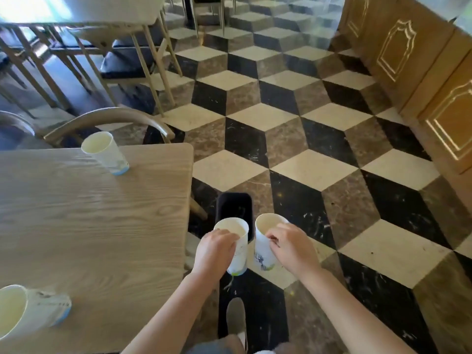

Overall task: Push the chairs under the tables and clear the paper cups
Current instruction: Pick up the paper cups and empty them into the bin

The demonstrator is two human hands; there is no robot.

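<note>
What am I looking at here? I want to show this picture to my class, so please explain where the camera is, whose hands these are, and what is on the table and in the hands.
There is no machine here. A person wears one wide-angle camera on the head, looking forward and down, so you see their own arms. The left hand holds one paper cup and the right hand holds another, both above a small dark bin on the checkered floor. On the wooden table at the left, two more cups remain: one far cup and one near cup at the picture's edge. A curved chair back shows beyond the table.
</note>
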